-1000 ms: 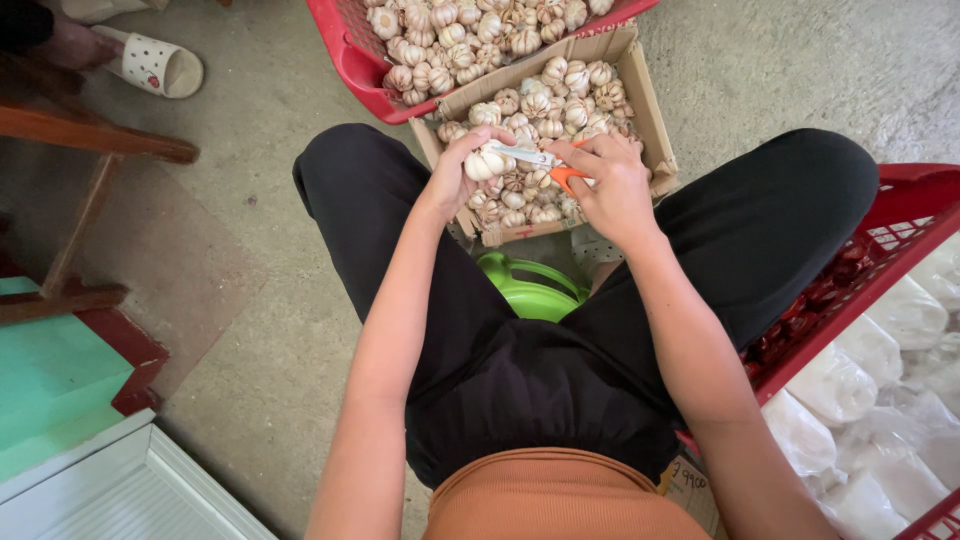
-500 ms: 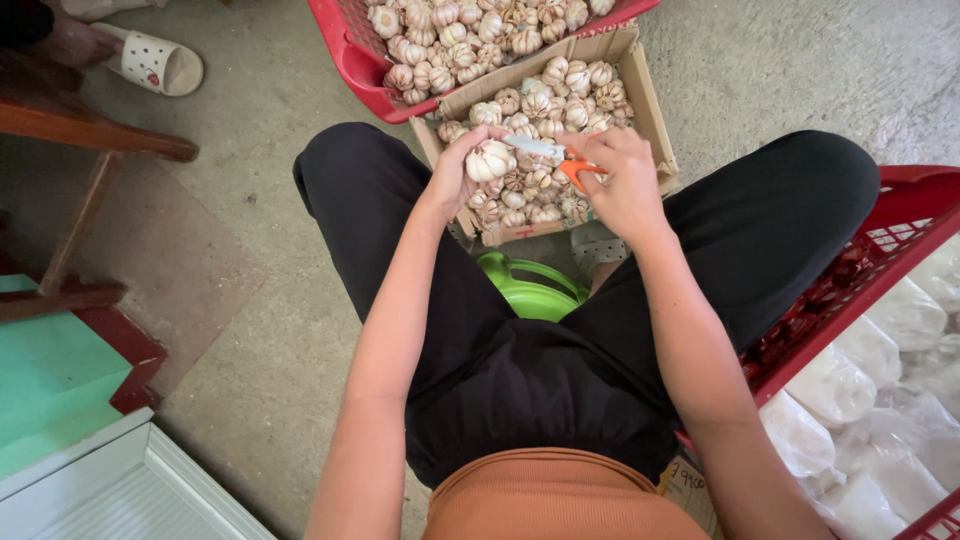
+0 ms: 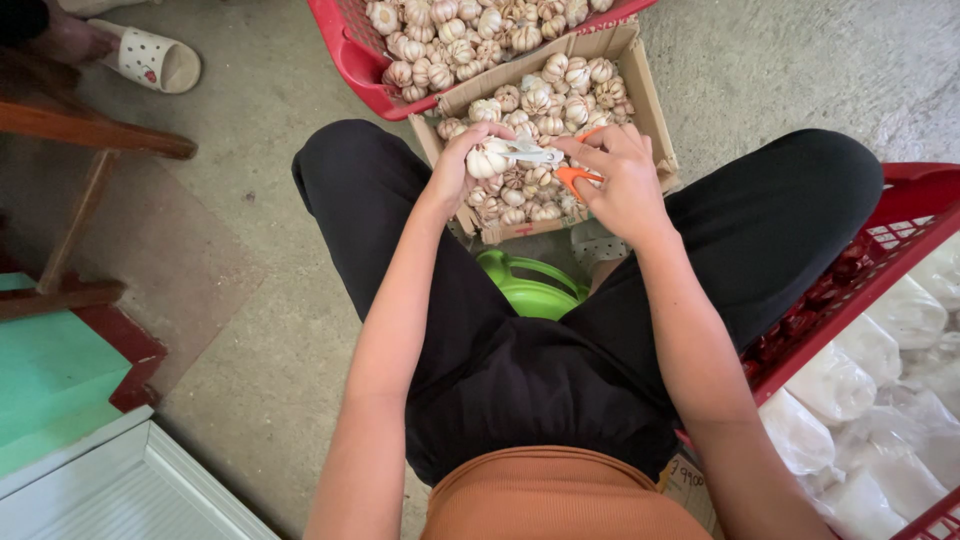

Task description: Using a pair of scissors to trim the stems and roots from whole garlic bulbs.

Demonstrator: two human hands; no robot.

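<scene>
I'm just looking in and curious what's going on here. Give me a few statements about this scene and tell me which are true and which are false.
1. The left hand holds a garlic bulb. True.
2. The right hand holds a kitchen knife. False: it holds scissors with orange handles, blades at the bulb.
3. The cardboard box under the hands is filled with garlic bulbs. True.
4. The basket beyond the box is blue and holds onions. False: it is red and holds garlic bulbs.
5. A green plastic thing lies on the floor between the person's legs. True.
6. Both hands rest on the knees. False: they are held together over the box.
</scene>
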